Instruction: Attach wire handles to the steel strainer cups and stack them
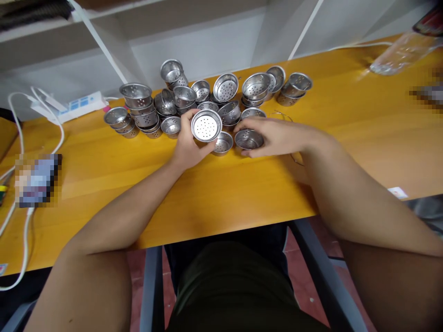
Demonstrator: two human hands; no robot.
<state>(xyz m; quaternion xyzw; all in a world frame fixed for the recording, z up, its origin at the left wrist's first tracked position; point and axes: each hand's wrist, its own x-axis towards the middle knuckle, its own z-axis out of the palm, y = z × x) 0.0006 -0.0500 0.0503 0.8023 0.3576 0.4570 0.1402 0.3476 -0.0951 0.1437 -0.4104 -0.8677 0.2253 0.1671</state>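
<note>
My left hand (189, 145) is closed around a round metal cup with a perforated bottom (206, 127), its opening tilted up toward me. My right hand (273, 136) has its fingers wrapped round another perforated metal cup (249, 139) at the front right of the group. Between the two hands a small perforated cup (223, 143) stands on the table, partly covered by the left hand's cup. Behind them many similar cups are stacked or lie tilted, among them a tall stack (140, 108) at the left and a wide cup (256, 86) at the right.
The wooden table (221, 193) runs up to a grey wall panel. To the left are a white power strip (83, 105), white cables and a blurred phone (38, 180). A clear plastic bottle (398, 55) lies at the back right. A thin wire (296, 159) rests near my right wrist.
</note>
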